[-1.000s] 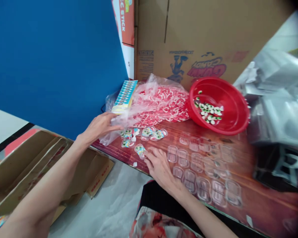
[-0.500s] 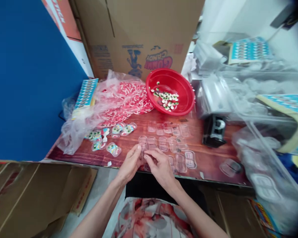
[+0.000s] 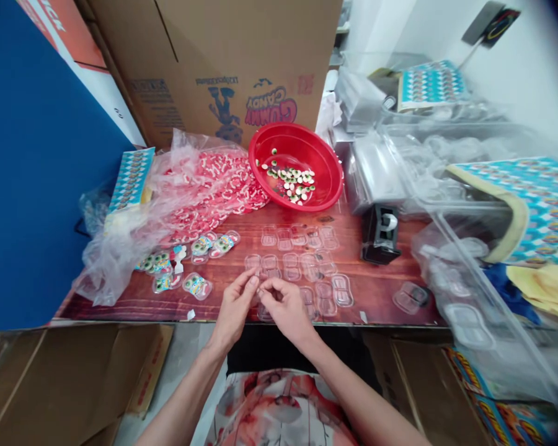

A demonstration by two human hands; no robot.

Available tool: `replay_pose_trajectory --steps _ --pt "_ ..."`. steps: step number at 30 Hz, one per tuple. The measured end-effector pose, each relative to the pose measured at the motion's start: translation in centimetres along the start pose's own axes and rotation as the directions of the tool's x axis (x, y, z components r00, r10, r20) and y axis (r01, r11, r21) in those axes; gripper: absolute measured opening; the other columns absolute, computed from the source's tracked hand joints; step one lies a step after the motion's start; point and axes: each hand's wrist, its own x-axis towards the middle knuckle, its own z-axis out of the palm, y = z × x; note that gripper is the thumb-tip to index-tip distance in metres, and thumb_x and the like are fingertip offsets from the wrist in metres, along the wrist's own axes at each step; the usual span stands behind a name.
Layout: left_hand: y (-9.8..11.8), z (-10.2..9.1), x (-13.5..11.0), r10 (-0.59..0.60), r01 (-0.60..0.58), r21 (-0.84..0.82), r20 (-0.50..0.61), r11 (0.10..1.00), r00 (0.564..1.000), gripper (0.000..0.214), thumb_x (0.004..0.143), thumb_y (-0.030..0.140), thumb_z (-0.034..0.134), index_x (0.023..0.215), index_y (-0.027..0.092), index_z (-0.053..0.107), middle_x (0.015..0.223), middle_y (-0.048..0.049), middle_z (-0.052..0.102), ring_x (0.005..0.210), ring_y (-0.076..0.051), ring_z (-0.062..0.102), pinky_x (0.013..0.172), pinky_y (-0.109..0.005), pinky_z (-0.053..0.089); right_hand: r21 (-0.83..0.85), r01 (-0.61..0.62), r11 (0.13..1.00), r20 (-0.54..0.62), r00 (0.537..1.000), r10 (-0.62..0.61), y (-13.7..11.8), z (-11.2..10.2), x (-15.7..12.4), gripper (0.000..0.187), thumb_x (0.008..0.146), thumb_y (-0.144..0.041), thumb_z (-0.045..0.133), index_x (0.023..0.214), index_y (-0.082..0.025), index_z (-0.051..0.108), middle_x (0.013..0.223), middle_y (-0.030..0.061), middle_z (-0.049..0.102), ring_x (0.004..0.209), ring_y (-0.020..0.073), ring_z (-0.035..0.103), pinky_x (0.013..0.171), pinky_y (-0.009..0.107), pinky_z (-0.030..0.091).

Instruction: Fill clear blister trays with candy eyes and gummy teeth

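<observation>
Over the near edge of the table, my left hand and my right hand meet with thumbs and fingertips pinched together. What lies between their fingertips is too small or see-through to make out. Around and behind them, clear plastic blister shells are laid out in rough rows, some partly hidden by my fingers. To the left lie several filled packs with eyeball candies and coloured print. A red bowl behind the shells contains loose green-and-white eyeball candies.
A plastic bag of red-and-white candies lies at the back left, beside printed card sheets. A black tape dispenser stands on the right near clear bins. A cardboard box rises behind; a blue panel borders the left.
The camera view has turned slightly, so the table and bowl appear further left. My hands stay together at the same row of shells, fingertips still pinched.
</observation>
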Motion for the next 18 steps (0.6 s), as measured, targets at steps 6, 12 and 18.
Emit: replay_pose_trajectory --steps 6,12,18 --pt "0.3 0.1 0.5 0.036 -0.036 0.038 -0.014 0.999 0.999 0.044 0.079 0.050 0.073 0.112 0.022 0.075 0.108 -0.0072 0.076 0.112 -0.026 0.066 0.103 -0.040 0.049 -0.028 -0.056 0.998 -0.004 0.998 0.056 -1.0 -0.4 0.6 0.021 0.076 -0.036 0.058 0.063 -0.019 0.057 0.052 -0.0052 0.046 0.047 0.0091 0.039 0.047 0.022 0.032" --pt "2.0 0.5 1.1 0.127 -0.136 0.200 0.060 0.970 0.990 0.035 0.084 0.050 0.066 0.104 0.022 0.076 0.106 -0.0059 0.075 0.108 -0.025 0.066 0.099 -0.036 0.048 -0.133 0.030 0.991 -0.053 0.998 -0.038 -0.5 0.4 2.1 0.021 0.079 -0.033 0.057 0.064 -0.019 0.057 0.056 -0.0043 0.052 0.051 0.0099 0.044 0.051 0.022 0.035" --pt "3.5 -1.0 6.6 0.287 -0.230 0.545 -0.020 0.806 0.958 0.032 0.092 0.041 0.049 0.089 0.018 0.070 0.085 -0.0042 0.071 0.081 -0.020 0.065 0.078 -0.031 0.050 -0.285 0.155 0.946 0.022 0.988 -0.155 -0.8 -0.3 3.3 0.018 0.085 -0.025 0.052 0.079 -0.019 0.067 0.066 -0.0028 0.062 0.056 0.0112 0.051 0.060 0.024 0.040"
